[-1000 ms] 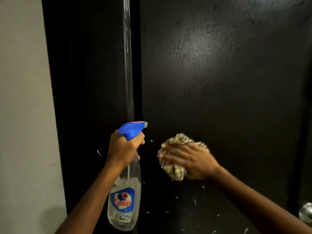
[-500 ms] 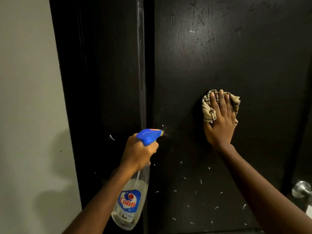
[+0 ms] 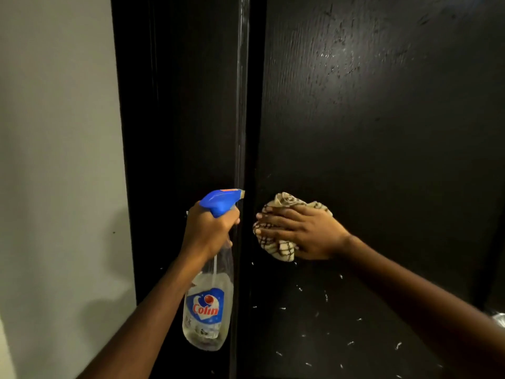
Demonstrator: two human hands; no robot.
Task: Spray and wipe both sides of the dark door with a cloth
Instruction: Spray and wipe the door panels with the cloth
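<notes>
The dark door (image 3: 382, 119) fills the right half of the view, with a lit patch near its top. My right hand (image 3: 303, 233) presses a crumpled beige cloth with dark lines (image 3: 285, 200) flat against the door near its left edge, fingers stretched out to the left. My left hand (image 3: 207, 231) grips the neck of a clear spray bottle (image 3: 207, 310) with a blue trigger head and a blue "Colin" label. Its nozzle points right, toward the door's edge, just left of the cloth.
A dark door frame (image 3: 177, 105) stands left of the door, and a pale wall (image 3: 54, 160) lies beyond it. White specks (image 3: 326, 296) dot the door's lower part. A bit of a metal handle (image 3: 498, 320) shows at the right edge.
My right hand swept the cloth up and to the right, then back down and left beside the nozzle. The bottle stayed in my left hand, hardly shifting.
</notes>
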